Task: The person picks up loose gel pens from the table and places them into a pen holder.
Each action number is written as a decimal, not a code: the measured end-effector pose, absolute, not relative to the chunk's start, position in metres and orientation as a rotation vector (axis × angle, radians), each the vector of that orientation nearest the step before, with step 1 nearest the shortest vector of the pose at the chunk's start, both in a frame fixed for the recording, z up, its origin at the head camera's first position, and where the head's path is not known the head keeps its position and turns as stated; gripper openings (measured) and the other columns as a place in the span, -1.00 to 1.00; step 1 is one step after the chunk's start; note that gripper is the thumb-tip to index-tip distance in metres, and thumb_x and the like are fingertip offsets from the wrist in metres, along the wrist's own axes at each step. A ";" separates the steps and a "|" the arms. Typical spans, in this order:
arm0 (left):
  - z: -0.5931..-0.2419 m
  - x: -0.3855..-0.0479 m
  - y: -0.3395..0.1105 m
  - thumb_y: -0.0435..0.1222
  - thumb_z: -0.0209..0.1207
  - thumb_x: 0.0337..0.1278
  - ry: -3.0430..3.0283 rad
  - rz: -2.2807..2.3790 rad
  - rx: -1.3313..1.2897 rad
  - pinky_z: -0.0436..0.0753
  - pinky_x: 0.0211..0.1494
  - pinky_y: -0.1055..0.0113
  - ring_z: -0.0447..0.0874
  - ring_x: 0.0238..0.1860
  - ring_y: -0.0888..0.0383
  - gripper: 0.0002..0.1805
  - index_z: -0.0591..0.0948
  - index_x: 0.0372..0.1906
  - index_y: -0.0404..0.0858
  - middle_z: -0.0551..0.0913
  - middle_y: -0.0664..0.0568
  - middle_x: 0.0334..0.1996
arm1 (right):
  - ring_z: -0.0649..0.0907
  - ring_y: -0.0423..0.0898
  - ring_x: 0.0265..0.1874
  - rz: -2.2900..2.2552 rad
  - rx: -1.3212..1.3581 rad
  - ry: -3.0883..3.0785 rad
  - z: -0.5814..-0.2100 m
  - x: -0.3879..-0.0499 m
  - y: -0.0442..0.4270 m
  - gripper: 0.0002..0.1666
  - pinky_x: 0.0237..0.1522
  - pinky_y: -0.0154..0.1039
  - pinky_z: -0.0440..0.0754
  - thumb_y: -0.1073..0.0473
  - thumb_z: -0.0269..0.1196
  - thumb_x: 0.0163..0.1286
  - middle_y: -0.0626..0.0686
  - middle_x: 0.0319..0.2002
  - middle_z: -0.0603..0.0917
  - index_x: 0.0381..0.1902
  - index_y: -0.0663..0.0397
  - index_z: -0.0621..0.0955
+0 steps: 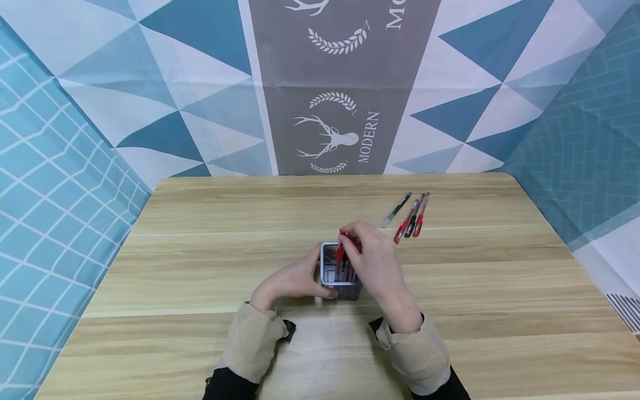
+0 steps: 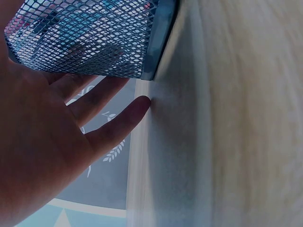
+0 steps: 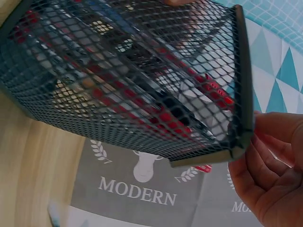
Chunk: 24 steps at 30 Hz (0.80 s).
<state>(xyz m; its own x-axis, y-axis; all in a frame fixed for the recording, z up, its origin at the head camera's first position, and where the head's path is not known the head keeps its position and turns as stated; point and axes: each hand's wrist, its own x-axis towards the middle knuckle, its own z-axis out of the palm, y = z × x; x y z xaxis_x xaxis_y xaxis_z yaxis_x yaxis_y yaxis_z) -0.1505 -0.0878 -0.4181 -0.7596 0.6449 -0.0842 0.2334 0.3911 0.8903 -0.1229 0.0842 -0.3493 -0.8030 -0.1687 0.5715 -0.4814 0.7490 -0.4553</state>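
A dark mesh pen holder stands on the table with red and black pens inside; its mesh and the pens behind it also show from the wrists. My left hand grips it from the left, thumb at the near side and fingers round the far side. In the left wrist view, the hand's lower fingers are spread below the mesh. My right hand pinches the top of a red pen over the opening. The right wrist view shows that hand at the rim, its fingertips partly hidden.
On the table, behind and right of the holder, lie several pens: a teal-capped one, a red one, a black one and another red one. Patterned cloth hangs beyond the table's far edge.
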 end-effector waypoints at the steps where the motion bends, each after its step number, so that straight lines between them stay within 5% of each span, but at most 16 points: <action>1: -0.418 -0.150 -0.088 -0.31 0.41 -0.34 2.235 1.332 0.757 0.41 0.11 0.27 0.49 -0.05 0.20 -0.10 0.15 0.21 -0.08 0.48 0.07 0.00 | 0.62 -0.22 -0.48 0.822 0.493 -2.448 -0.350 -0.123 0.084 -0.92 -0.47 -0.37 0.58 0.26 0.26 0.17 -0.02 -0.44 0.67 -0.34 0.08 0.61; 24: -0.418 -0.151 -0.087 -0.33 0.41 -0.36 2.207 1.356 0.728 0.41 0.11 0.26 0.50 -0.05 0.16 -0.11 0.18 0.19 -0.08 0.48 0.07 -0.01 | 0.67 -0.13 -0.40 0.809 0.456 -2.555 -0.360 -0.130 0.082 -0.84 -0.44 -0.31 0.63 0.25 0.22 0.21 0.05 -0.31 0.69 -0.22 0.12 0.60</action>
<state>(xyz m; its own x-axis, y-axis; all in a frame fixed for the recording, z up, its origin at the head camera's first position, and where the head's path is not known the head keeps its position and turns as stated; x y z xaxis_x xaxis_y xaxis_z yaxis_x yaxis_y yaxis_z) -0.1508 -0.0872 -0.4184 -0.7611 0.6412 -0.0980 0.2022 0.3781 0.9034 -0.1298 0.0819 -0.3600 -0.8583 -0.1790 0.4810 -0.4232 0.7769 -0.4661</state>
